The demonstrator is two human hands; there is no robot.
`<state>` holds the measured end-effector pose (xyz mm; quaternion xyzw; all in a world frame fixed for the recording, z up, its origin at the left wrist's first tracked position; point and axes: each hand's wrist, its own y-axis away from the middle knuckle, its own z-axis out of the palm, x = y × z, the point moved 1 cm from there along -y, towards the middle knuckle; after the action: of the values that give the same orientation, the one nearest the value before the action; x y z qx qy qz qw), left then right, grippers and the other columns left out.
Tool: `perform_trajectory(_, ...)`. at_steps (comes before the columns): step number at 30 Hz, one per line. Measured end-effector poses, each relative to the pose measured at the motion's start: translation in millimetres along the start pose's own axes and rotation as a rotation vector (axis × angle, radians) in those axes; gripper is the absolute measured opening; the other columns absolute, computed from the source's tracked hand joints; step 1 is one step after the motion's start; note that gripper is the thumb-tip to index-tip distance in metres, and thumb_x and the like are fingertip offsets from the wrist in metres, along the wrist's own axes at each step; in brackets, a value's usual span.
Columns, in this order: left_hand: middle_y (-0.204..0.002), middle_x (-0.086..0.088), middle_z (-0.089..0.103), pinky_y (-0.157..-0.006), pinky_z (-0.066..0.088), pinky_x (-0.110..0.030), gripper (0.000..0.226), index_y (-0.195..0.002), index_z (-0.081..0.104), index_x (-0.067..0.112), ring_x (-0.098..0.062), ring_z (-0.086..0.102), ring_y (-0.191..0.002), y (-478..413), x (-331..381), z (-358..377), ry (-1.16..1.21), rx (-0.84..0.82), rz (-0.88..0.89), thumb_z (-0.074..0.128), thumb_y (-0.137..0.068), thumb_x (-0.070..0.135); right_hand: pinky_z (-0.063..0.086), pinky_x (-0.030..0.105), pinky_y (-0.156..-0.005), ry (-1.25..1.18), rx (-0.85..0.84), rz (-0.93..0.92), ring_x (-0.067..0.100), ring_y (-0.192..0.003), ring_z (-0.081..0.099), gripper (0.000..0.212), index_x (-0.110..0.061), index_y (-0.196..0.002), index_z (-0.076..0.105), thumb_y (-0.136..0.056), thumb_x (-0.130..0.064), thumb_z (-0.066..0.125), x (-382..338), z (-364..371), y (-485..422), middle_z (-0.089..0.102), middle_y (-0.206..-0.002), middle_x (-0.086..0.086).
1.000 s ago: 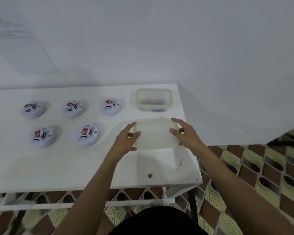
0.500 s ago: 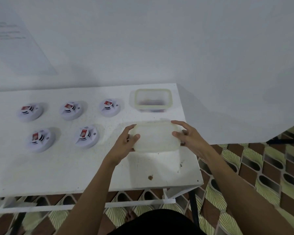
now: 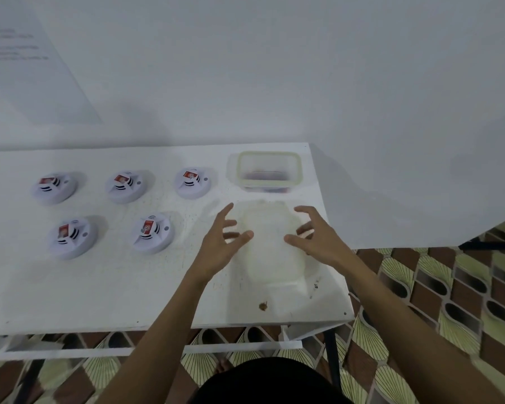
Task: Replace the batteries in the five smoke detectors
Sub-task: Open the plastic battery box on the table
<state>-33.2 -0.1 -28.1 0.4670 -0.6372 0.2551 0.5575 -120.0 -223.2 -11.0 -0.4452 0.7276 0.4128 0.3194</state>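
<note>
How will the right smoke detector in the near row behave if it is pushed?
That smoke detector lies flat on its wide round base, so it would probably slide on the table, not roll or tip. It appears plastic, so likely light.

Plain indoor room, arranged as a makeshift workstation. A white table (image 3: 99, 287) stands against a white wall (image 3: 274, 68) with a printed sheet (image 3: 27, 71) fixed to it. Patterned floor tiles (image 3: 449, 287) suggest a domestic interior.
</note>
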Motion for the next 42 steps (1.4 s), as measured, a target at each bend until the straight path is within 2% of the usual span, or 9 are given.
perform_trajectory(4,-0.124,-0.002,0.053,-0.076,0.059,-0.033,0.066,-0.142,0.028,0.046,-0.017,0.062,-0.1,0.9,1.1,4.6,-0.007,-0.148,-0.051,0.063,-0.086,0.044,0.057,0.026,-0.073,-0.21,-0.091,-0.018,0.023,-0.095,0.066,0.053,-0.048,-0.132,0.044,-0.09,-0.027,0.068,-6.1,5.3,6.6,0.055,-0.117,0.007)
perform_trajectory(8,-0.121,0.001,0.053,-0.068,0.057,-0.026,0.065,-0.142,0.027,0.048,-0.015,0.058,-0.103,1.0,4.0,3.5,0.045,-0.199,-0.078,0.062,-0.088,0.041,0.052,0.021,-0.071,-0.375,-0.126,0.015,0.022,-0.099,0.063,0.045,-0.048,-0.126,0.053,-0.09,-0.024,0.068,2.0,8.6,12.0,0.055,-0.115,0.012)
perform_trajectory(16,-0.121,-0.005,0.059,-0.083,0.056,-0.031,0.062,-0.138,0.026,0.054,-0.016,0.062,-0.107,-2.5,-2.6,2.5,0.126,-0.269,-0.093,0.062,-0.089,0.04,0.053,0.03,-0.079,-0.599,-0.226,0.064,0.023,-0.089,0.061,0.05,-0.039,-0.127,0.053,-0.088,-0.013,0.07,14.7,13.3,3.1,0.051,-0.087,0.008)
perform_trajectory(21,-0.115,-0.001,0.064,-0.086,0.054,-0.029,0.062,-0.14,0.023,0.051,-0.01,0.064,-0.102,-5.1,-3.5,4.2,0.104,-0.3,-0.091,0.059,-0.091,0.038,0.054,0.032,-0.079,-0.65,-0.29,0.077,0.026,-0.093,0.061,0.051,-0.035,-0.127,0.048,-0.089,-0.01,0.069,15.7,14.4,-1.5,0.052,-0.097,0.017)
perform_trajectory(26,-0.109,0.006,0.059,-0.082,0.049,-0.021,0.058,-0.142,0.028,0.048,-0.005,0.06,-0.091,-1.6,-4.4,6.6,0.021,-0.195,-0.003,0.057,-0.092,0.039,0.051,0.054,-0.089,-0.453,-0.195,0.012,0.034,-0.091,0.055,0.056,-0.043,-0.126,0.049,-0.078,-0.034,0.078,15.2,12.4,-1.5,0.048,-0.095,0.019)
perform_trajectory(31,-0.117,-0.007,0.055,-0.087,0.055,-0.035,0.065,-0.142,0.024,0.048,-0.023,0.059,-0.1,-3.2,-1.7,1.2,-0.107,-0.186,0.009,0.059,-0.088,0.047,0.048,0.028,-0.065,-0.258,-0.093,-0.042,0.019,-0.073,0.052,0.053,-0.049,-0.127,0.043,-0.086,-0.033,0.072,6.7,8.3,9.8,0.047,-0.08,0.006)
perform_trajectory(36,-0.118,0.0,0.051,-0.067,0.058,-0.03,0.066,-0.136,0.034,0.039,-0.019,0.06,-0.096,-9.9,5.3,-6.1,-0.218,-0.169,-0.068,0.068,-0.08,0.05,0.054,0.023,-0.054,-0.179,0.049,0.084,0.017,-0.069,0.059,0.067,-0.041,-0.137,0.033,-0.083,-0.046,0.072,6.0,10.5,24.6,0.054,-0.084,0.009)
perform_trajectory(39,-0.147,-0.003,0.029,-0.087,0.048,-0.031,0.081,-0.143,0.025,0.035,-0.02,0.05,-0.116,-13.5,3.1,-9.0,-0.417,-0.137,0.017,0.07,-0.078,0.051,0.05,0.023,-0.051,-0.114,0.085,0.058,0.017,-0.061,0.059,0.065,-0.038,-0.136,0.035,-0.084,-0.043,0.072,-1.1,6.3,17.7,0.058,-0.079,0.009)
perform_trajectory(42,-0.159,0.008,0.005,-0.114,0.023,-0.041,0.087,-0.148,0.011,0.04,-0.016,0.016,-0.143,-23.9,11.3,-13.3,-0.59,-0.254,0.205,0.067,-0.082,0.05,0.047,0.023,-0.059,-0.127,0.12,0.048,0.016,-0.067,0.057,0.059,-0.036,-0.133,0.041,-0.083,-0.042,0.072,-7.1,5.3,5.6,0.058,-0.079,0.007)
